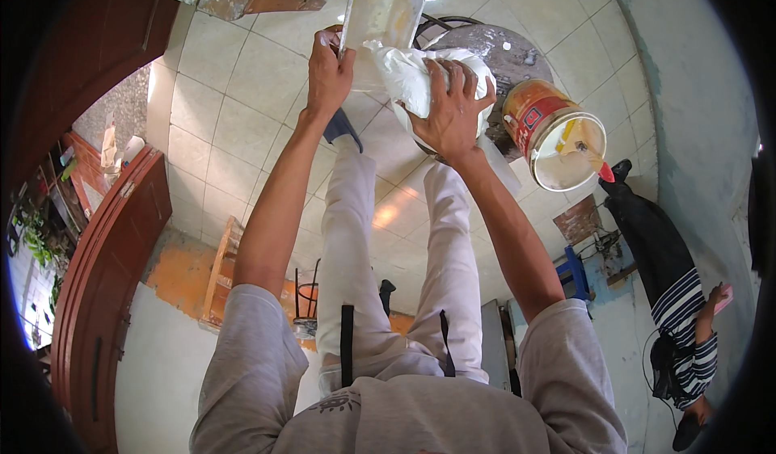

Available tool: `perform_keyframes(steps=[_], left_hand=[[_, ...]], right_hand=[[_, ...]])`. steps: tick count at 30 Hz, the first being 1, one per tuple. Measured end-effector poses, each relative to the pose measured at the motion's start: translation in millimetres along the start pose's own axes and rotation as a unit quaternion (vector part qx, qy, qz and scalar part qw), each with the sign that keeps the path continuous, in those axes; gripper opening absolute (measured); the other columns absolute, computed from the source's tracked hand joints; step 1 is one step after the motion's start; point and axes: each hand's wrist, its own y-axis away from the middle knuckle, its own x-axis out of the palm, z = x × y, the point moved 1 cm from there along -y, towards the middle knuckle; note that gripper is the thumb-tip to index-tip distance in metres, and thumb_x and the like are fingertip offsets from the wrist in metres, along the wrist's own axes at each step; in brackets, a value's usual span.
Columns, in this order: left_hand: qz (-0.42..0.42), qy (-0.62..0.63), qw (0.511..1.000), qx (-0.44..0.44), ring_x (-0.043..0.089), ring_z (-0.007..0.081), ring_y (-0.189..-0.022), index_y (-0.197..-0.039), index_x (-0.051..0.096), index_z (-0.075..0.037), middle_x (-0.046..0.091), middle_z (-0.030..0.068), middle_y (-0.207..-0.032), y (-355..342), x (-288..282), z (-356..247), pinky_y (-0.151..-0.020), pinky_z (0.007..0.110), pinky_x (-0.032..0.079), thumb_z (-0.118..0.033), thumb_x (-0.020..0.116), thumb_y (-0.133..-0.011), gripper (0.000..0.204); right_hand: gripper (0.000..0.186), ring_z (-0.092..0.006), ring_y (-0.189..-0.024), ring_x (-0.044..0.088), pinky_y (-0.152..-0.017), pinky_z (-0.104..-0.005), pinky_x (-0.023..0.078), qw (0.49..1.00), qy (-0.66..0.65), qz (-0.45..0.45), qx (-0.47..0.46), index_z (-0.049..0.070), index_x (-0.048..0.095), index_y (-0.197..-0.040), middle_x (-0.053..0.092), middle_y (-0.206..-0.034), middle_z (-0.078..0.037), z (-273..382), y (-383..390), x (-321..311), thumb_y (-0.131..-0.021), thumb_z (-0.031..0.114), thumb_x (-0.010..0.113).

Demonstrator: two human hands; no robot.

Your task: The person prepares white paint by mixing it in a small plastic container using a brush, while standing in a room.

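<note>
Left hand (330, 66): fingers closed narrowly on the left edge of the tray, holding it
Right hand (451, 111): fingers spread wide and bent over the top of the white bag, holding it
Tray (380, 22): a shallow, pale, rectangular one with rounded corners, in the left hand's grip and reaching beyond it, its inside smeared with a light residue
White bag (398, 70): crumpled and bulging, under the right hand, its near left end just beside the tray; what is beneath it is hidden
Round stool (517, 54): grey, splattered top beyond and to the right of the right hand
Bucket (524, 115): orange and red outside, to the right of the right hand, overlapping the stool's edge in view
Tool (605, 172): red-tipped, at the bucket's mouth, farther right of the right hand
Slipper (339, 125): dark blue, on the foot below the left hand
Tiled floor (214, 86): pale squares beneath both hands
Co-worker (683, 313): in a striped top, well apart from the right hand, on its right side, with a small pink thing (725, 296) in one hand
</note>
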Motion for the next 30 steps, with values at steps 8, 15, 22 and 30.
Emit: perform_keyframes(steps=[8,15,22,30], left_hand=[[-0.003,0.022,1.000,-0.006,0.061,0.0306,-0.080,-0.113,0.049,0.005,0.060,0.0187,-0.100,-8.6,-5.2,-1.8,-0.073,0.042,0.050,-0.003,0.064,-0.092,0.028],[-0.006,-0.003,0.999,0.040,0.061,0.0310,-0.078,-0.116,0.051,0.005,0.059,0.0181,-0.096,-18.4,-10.0,-0.9,-0.071,0.041,0.051,-0.003,0.065,-0.092,0.029],[-0.005,-0.003,0.999,0.032,0.061,0.0319,-0.077,-0.114,0.050,0.005,0.058,0.0169,-0.090,-21.4,-16.8,-3.3,-0.070,0.042,0.050,-0.004,0.066,-0.092,0.029],[-0.021,-0.011,0.999,0.040,0.060,0.0328,-0.074,-0.108,0.049,0.005,0.057,0.0170,-0.089,-19.5,-17.6,1.6,-0.069,0.042,0.050,-0.005,0.067,-0.091,0.027]], right_hand=[[0.072,-0.0287,-0.121,0.050,-0.104,-0.0622,0.021,0.998,0.028,0.051,-0.002,0.018,0.061,-0.134,0.055,-0.126,-0.008,5.6,-7.2,-6.6,-0.067,0.033,0.080],[0.066,-0.0252,-0.120,0.053,-0.102,-0.0613,0.024,0.999,0.015,0.035,-0.005,0.023,0.064,-0.128,0.057,-0.123,-0.003,5.9,-3.2,-0.9,-0.065,0.029,0.080],[0.064,-0.0267,-0.121,0.055,-0.099,-0.0627,0.026,0.999,0.008,0.034,-0.017,0.025,0.064,-0.123,0.059,-0.122,-0.001,5.0,-7.1,1.8,-0.062,0.021,0.081],[0.060,-0.0284,-0.123,0.053,-0.099,-0.0636,0.026,0.999,0.013,0.047,-0.024,0.023,0.064,-0.121,0.059,-0.123,-0.001,0.2,-14.7,3.4,-0.063,0.024,0.080]])
